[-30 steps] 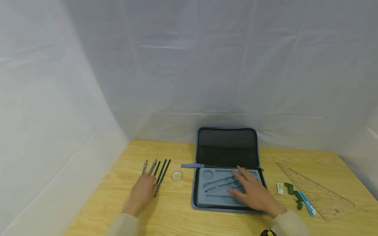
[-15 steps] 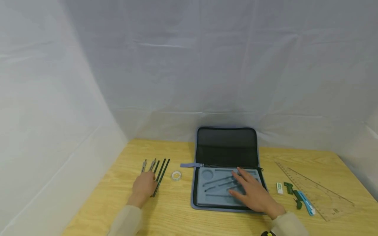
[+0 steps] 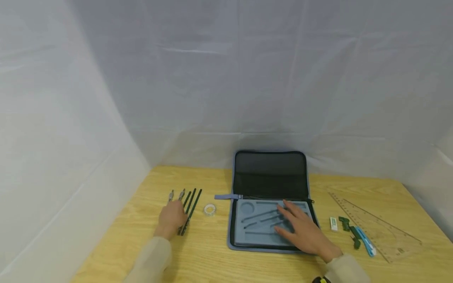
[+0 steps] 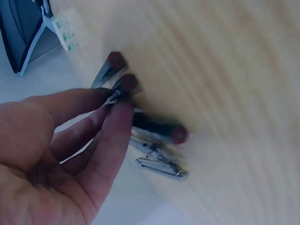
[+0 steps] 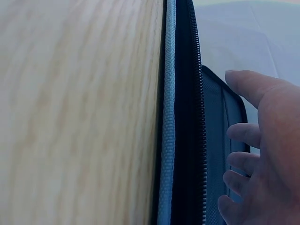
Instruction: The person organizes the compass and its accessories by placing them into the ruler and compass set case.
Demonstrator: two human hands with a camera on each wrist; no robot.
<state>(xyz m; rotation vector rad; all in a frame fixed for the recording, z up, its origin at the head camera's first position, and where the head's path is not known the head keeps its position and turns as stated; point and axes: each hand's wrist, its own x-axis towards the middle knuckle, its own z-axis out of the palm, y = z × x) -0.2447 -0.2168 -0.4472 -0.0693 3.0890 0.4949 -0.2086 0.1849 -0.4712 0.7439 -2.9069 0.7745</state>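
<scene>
In the left wrist view, my left hand pinches a dark pencil with a reddish end between thumb and fingers. Another dark pencil lies on each side of it. Two metal compasses are beside them, partly behind the hand in the head view. To the right, my right hand is spread with straight fingers over the blue-grey moulded tray of an unzipped case. Shaped slots and a round recess show in the tray. The right wrist view shows this hand beyond the case's zipper.
A small clear tape roll lies between the pencils and the case. Right of the case are a white eraser, dark green pieces, a blue cutter and a transparent set square. White sheeting surrounds the wooden table.
The left hand has shifted slightly away from me among the pencils, and the pencils' spacing has changed a little. The right hand stays over the tray. The head view has tilted slightly.
</scene>
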